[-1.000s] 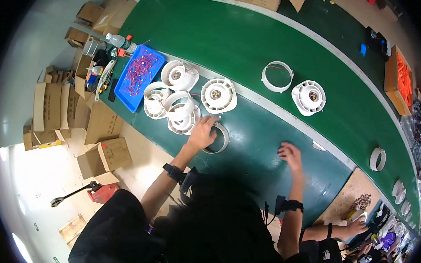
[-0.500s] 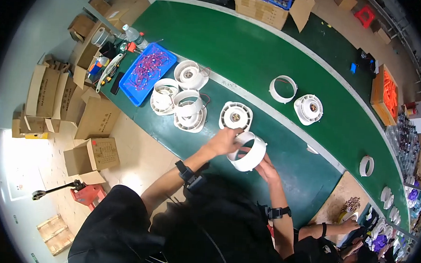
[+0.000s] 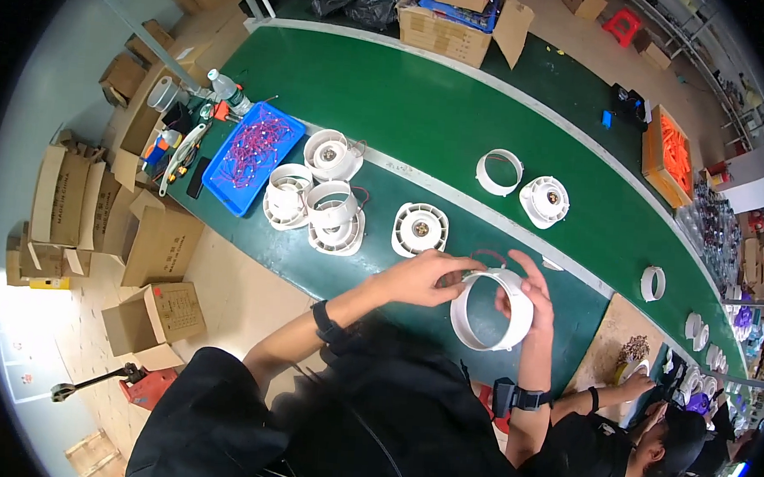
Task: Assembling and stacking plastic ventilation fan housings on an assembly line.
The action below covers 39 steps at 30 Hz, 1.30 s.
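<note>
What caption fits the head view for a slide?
Both hands, left hand and right hand, hold a white plastic ring above the green conveyor belt.

1. Open brown carton [image 3: 452,20], blue items inside, sits far beyond the fingers [image 3: 476,266] at the belt's far edge.
2. Brown boxes [image 3: 154,312] lie on the floor, well left of them.

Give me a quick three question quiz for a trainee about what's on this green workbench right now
1. True or false: both hands hold the white ring above the green bench.
2. What colour is the tray of small wired parts? A red, B blue, C yellow.
3. Fill in: the left hand grips the ring's ___ rim, upper or lower.

Key: 1 true, with the right hand on its far side. 2 B. 3 upper.
</note>
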### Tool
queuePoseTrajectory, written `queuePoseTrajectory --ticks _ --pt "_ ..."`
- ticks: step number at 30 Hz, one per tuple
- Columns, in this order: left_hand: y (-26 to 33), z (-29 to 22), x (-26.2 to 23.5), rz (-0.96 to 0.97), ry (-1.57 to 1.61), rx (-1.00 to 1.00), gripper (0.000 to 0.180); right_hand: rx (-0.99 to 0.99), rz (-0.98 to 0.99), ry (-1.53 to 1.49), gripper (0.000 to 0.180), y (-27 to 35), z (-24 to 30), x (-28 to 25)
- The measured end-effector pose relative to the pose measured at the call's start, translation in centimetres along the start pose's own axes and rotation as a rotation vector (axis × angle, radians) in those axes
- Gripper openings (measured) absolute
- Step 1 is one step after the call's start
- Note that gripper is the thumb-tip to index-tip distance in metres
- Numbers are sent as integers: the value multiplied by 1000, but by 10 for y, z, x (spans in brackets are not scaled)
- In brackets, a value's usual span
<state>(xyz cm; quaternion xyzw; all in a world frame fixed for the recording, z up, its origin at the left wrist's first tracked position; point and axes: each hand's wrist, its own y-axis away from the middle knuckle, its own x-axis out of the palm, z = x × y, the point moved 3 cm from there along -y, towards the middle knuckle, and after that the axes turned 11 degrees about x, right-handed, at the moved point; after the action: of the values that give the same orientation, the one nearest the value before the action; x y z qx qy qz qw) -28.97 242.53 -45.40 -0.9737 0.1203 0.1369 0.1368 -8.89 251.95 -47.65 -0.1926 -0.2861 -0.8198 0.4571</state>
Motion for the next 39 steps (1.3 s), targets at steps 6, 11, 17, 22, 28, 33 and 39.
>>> queuePoseTrajectory --ticks 6,11,17,22,28,33,39 --pt "0 48 -15 21 83 -64 56 -124 -236 -134 73 31 -11 -1" --pt "5 36 9 71 565 -160 48 4 -140 78 79 28 -31 15" --pt "23 56 11 -270 183 -3 29 188 -2 419 83 -4 -52 59" --pt "22 51 4 -467 103 -3 16 145 -271 373 53 -11 -62 39" --pt "36 72 6 -590 468 -117 19 194 17 390 27 -19 -52 61" --pt "36 57 16 -291 281 -148 24 189 -2 381 27 -13 -56 52" --pt "45 80 24 -321 114 -386 35 198 -111 455 38 -15 -72 40"
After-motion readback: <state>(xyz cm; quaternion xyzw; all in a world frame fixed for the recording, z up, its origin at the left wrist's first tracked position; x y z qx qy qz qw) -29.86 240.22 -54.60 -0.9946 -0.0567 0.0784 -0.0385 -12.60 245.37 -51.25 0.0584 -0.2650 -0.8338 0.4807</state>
